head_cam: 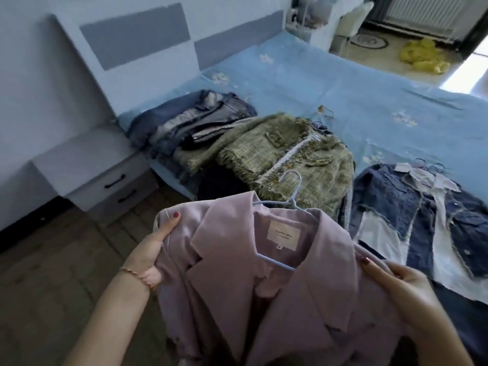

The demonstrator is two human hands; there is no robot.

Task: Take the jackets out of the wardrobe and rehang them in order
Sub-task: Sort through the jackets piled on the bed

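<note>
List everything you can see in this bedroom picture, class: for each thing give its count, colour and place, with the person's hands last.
Blazer: one, pink, held up at bottom centre.
Hanger: one, pale blue, inside the blazer.
Tweed jacket: one, green, on the bed.
Denim jacket: one, dark blue and white, bed's right.
Folded clothes: one pile, blue-grey, by the headboard.
Bed: one, blue sheet.
Nightstand: one, grey, left.
Yellow bag: one, floor, top right.
Left hand: grips the blazer's shoulder.
Right hand: grips the other shoulder.
</note>
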